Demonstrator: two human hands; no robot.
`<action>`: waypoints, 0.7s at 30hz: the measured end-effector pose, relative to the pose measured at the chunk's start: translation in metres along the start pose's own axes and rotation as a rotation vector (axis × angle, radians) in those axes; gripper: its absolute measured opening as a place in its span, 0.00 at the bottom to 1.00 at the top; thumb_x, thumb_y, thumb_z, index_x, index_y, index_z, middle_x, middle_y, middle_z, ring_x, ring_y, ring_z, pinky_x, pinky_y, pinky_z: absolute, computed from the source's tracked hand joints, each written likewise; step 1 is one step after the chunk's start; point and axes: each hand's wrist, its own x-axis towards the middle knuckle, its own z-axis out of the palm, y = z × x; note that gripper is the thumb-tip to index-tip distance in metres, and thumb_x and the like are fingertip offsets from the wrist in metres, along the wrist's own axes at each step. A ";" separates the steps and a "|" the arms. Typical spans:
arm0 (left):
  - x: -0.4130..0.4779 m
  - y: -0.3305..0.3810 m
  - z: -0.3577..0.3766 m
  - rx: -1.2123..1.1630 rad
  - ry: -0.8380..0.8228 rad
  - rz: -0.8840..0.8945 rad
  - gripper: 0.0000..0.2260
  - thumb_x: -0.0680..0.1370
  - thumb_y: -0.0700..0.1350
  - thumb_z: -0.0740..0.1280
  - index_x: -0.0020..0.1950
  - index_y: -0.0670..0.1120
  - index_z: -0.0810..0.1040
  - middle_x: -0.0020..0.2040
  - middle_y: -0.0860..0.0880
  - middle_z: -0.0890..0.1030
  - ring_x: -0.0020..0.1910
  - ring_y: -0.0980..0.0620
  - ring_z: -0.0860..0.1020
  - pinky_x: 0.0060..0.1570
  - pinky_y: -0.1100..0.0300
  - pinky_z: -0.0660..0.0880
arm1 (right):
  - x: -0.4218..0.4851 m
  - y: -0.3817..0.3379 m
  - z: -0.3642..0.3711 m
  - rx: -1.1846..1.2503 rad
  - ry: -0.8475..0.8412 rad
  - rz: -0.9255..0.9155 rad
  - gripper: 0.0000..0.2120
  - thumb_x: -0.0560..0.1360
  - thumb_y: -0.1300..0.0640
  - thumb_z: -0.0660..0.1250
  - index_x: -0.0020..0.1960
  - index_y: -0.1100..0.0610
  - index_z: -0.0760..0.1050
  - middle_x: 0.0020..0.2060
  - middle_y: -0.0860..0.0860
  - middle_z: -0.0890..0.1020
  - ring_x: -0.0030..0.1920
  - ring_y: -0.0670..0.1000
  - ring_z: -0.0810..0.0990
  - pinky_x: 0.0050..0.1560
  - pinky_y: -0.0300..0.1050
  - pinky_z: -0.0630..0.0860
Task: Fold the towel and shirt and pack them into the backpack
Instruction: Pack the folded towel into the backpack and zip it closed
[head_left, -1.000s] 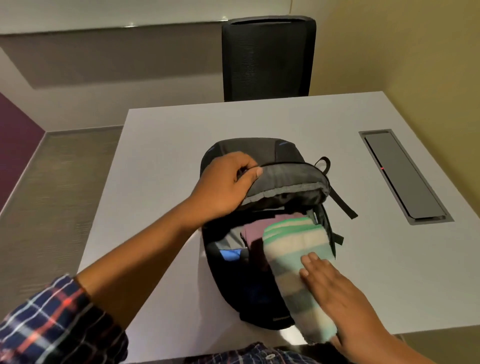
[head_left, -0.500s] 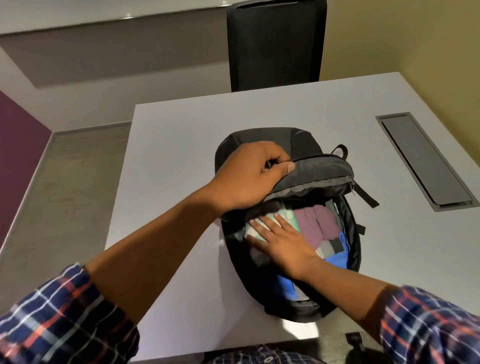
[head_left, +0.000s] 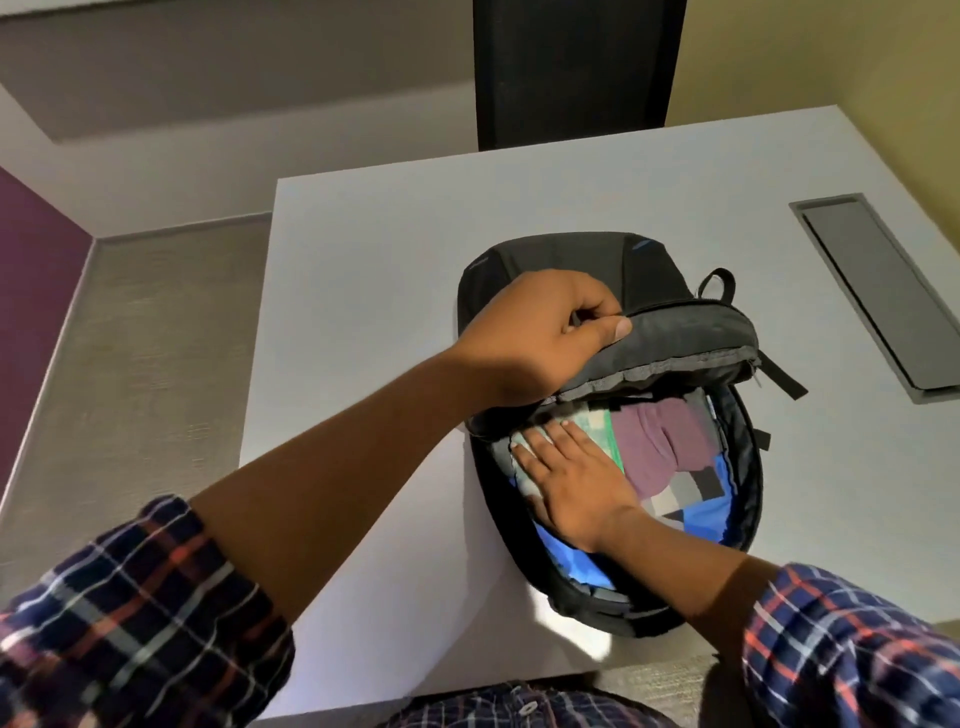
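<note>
Packing stage. We worked on a black fabric backpack (head_left: 571, 260) lying on the white surface (head_left: 363, 312). Our left hand (head_left: 540, 343) was clamped on the grey-edged lid flap (head_left: 691, 338), thumb over curled fingers, holding it up off the opening. Our right hand (head_left: 576, 483) lay flat with its fingers straight. It pressed on the folded green-and-white striped towel (head_left: 602, 423), which sat inside the main compartment under the palm. The folded purple-and-grey shirt (head_left: 660, 447) lay in the same compartment, just beside that hand's little-finger side.

We judged both cloths soft, light and springy, likely to puff up once released. They are best taken along a folded edge or pressed flat with the whole palm. The flap looked limp and would probably drop without a grip.

The zip rim ran close around the right hand, leaving little room inside. The backpack's near end lay close to the surface's front edge, below the right wrist. Open surface stretched to the outer side of the left hand. A grey recessed cable hatch (head_left: 883, 291) lay well apart, beyond the right hand. A black chair (head_left: 571, 67) stood past the far edge.
</note>
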 end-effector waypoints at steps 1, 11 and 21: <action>-0.001 -0.002 0.001 -0.010 -0.005 0.005 0.10 0.79 0.47 0.66 0.41 0.43 0.79 0.39 0.46 0.79 0.38 0.48 0.76 0.40 0.53 0.74 | 0.002 -0.002 0.002 -0.012 -0.012 0.009 0.29 0.75 0.43 0.55 0.70 0.56 0.73 0.66 0.57 0.77 0.67 0.61 0.74 0.74 0.55 0.51; -0.018 -0.010 0.013 -0.052 -0.047 0.015 0.08 0.79 0.48 0.67 0.41 0.50 0.78 0.38 0.55 0.76 0.37 0.55 0.75 0.40 0.60 0.72 | -0.035 0.004 -0.016 0.230 0.124 0.141 0.33 0.78 0.37 0.56 0.74 0.59 0.66 0.69 0.56 0.73 0.72 0.58 0.67 0.75 0.51 0.49; -0.060 -0.013 0.067 0.112 -0.233 0.198 0.09 0.78 0.50 0.64 0.42 0.49 0.81 0.37 0.55 0.71 0.38 0.58 0.71 0.40 0.55 0.72 | -0.186 0.072 -0.039 0.759 0.463 0.948 0.29 0.76 0.50 0.67 0.75 0.44 0.63 0.76 0.50 0.63 0.20 0.46 0.73 0.42 0.45 0.73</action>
